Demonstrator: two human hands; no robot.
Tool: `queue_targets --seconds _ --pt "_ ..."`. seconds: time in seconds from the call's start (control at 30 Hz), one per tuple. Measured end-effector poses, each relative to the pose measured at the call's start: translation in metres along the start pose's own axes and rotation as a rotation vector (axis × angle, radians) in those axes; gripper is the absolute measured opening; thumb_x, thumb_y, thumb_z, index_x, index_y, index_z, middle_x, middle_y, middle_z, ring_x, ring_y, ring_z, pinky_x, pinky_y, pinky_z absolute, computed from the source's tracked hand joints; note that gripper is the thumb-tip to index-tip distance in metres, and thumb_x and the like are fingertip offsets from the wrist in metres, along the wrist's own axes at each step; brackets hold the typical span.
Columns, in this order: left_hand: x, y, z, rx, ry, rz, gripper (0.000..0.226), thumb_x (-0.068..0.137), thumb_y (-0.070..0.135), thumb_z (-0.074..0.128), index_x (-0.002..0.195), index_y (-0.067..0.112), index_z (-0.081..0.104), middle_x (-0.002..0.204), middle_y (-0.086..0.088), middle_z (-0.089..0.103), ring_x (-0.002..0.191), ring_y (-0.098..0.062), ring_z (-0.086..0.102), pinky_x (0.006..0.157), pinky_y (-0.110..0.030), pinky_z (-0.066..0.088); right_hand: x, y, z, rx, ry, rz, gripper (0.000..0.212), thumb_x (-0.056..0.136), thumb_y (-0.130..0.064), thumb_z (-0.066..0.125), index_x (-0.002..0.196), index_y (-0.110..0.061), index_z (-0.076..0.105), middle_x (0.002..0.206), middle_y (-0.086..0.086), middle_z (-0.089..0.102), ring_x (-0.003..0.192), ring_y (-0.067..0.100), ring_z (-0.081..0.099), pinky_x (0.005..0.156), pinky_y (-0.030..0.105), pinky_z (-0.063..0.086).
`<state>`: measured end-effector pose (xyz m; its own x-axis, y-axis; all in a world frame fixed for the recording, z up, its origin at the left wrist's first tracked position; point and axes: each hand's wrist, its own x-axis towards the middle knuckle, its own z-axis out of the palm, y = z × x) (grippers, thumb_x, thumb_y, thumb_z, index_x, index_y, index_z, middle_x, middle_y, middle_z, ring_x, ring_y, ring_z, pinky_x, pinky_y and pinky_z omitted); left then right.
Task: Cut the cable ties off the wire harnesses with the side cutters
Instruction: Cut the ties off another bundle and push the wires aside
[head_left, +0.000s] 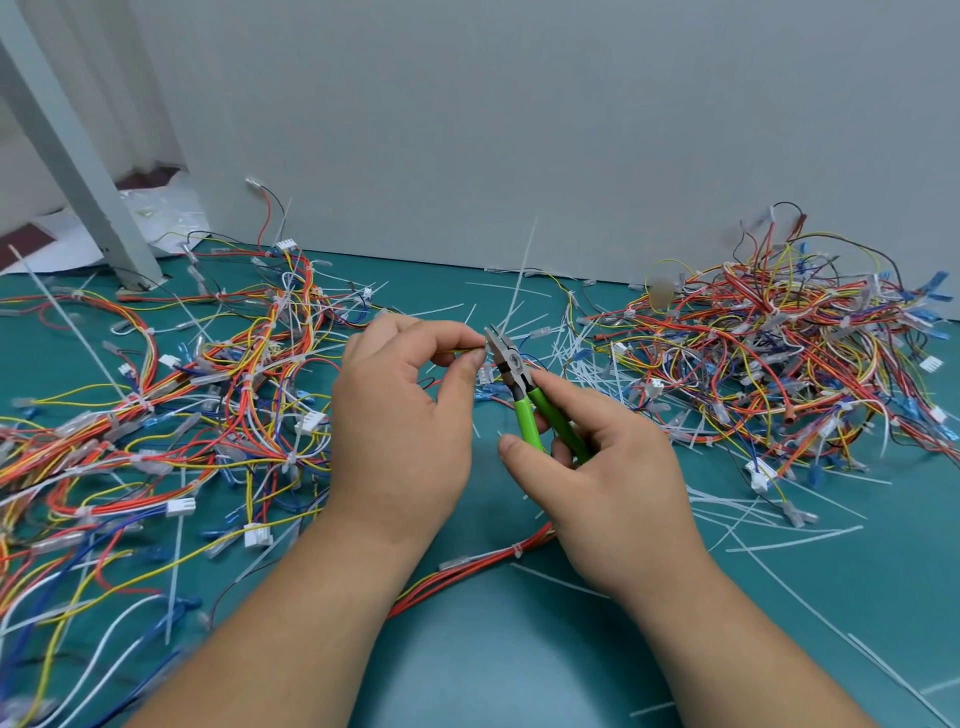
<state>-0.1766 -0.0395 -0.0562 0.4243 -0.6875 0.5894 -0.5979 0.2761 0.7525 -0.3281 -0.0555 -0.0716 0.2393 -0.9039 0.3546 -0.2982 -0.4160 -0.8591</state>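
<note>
The left hand (405, 415) is pinching thin wires (462, 352) over the middle of the desk (493, 649). The right hand (613, 478) is gripping the green cutters (519, 387), nose just beside those wires. Harness piles (779, 353) are lying toward both side edges.

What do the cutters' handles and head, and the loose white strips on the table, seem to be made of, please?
The cutters' handles look like bright green plastic or rubber sleeves, smooth and slightly glossy. Their head seems to be bare grey steel with a dull sheen. The white strips are probably nylon: thin, translucent white, some curving stiffly.
</note>
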Motion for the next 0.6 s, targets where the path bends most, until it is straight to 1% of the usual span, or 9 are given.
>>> queue_targets --seconds 0.07,0.1,0.23,0.33,0.43,0.53,0.6 --pt "0.0006 -0.0011 0.0002 0.003 0.014 -0.005 0.017 0.088 0.01 0.074 0.092 0.027 0.073 0.088 0.008 0.062 0.093 -0.016 0.06 0.084 -0.024 0.044 0.0002 -0.0001 -0.0008 -0.019 -0.002 0.003 0.044 0.08 -0.018 0.084 0.114 -0.044 0.073 0.076 -0.015 0.058 0.059 0.005 0.04 0.058 0.014 0.037" --pt "0.0007 -0.0016 0.0 -0.001 0.024 -0.011 0.016 0.088 0.011 0.074 0.092 0.026 0.073 0.088 0.007 0.063 0.092 -0.013 0.06 0.083 -0.021 0.043 0.0002 -0.0003 -0.0011 -0.024 -0.003 0.005 0.044 0.081 -0.016 0.084 0.115 -0.042 0.073 0.076 -0.015 0.059 0.059 0.005 0.04 0.058 0.014 0.037" --pt "0.0011 -0.0027 -0.0007 -0.019 0.045 -0.048 0.012 0.088 0.015 0.076 0.091 0.027 0.074 0.089 0.008 0.068 0.087 0.003 0.056 0.077 -0.01 0.037 0.0004 -0.0003 -0.0014 -0.011 -0.007 0.012 0.043 0.082 -0.014 0.083 0.113 -0.042 0.071 0.076 -0.017 0.06 0.059 0.005 0.039 0.057 0.015 0.038" --pt "0.0009 -0.0022 -0.0007 -0.016 0.053 -0.054 0.012 0.087 0.016 0.076 0.091 0.028 0.074 0.088 0.01 0.068 0.084 0.008 0.054 0.076 -0.009 0.037 0.0011 0.0003 -0.0016 -0.013 -0.011 0.025 0.043 0.082 -0.015 0.082 0.116 -0.039 0.073 0.075 -0.017 0.059 0.058 0.006 0.039 0.057 0.016 0.037" --pt "0.0011 -0.0018 -0.0013 -0.016 0.053 -0.059 0.013 0.087 0.016 0.076 0.091 0.029 0.074 0.088 0.011 0.067 0.084 0.008 0.054 0.076 -0.009 0.037 0.0013 0.0008 -0.0022 -0.004 -0.022 0.037 0.04 0.083 -0.015 0.081 0.118 -0.034 0.075 0.075 -0.015 0.06 0.06 0.005 0.041 0.059 0.018 0.038" --pt "0.0011 -0.0017 -0.0015 -0.016 0.05 -0.059 0.013 0.088 0.016 0.076 0.092 0.027 0.074 0.088 0.008 0.068 0.084 0.008 0.054 0.076 -0.009 0.037 0.0018 0.0009 -0.0014 0.054 -0.035 0.057 0.038 0.085 -0.012 0.08 0.113 -0.037 0.074 0.075 -0.012 0.062 0.063 0.006 0.045 0.06 0.02 0.042" --pt "0.0013 -0.0013 -0.0016 -0.021 0.051 -0.061 0.011 0.087 0.015 0.076 0.092 0.025 0.075 0.088 0.007 0.068 0.083 0.009 0.053 0.076 -0.008 0.036 0.0021 0.0001 -0.0005 0.135 -0.059 0.068 0.033 0.088 -0.009 0.077 0.105 -0.037 0.076 0.071 -0.013 0.056 0.061 0.007 0.042 0.058 0.018 0.039"
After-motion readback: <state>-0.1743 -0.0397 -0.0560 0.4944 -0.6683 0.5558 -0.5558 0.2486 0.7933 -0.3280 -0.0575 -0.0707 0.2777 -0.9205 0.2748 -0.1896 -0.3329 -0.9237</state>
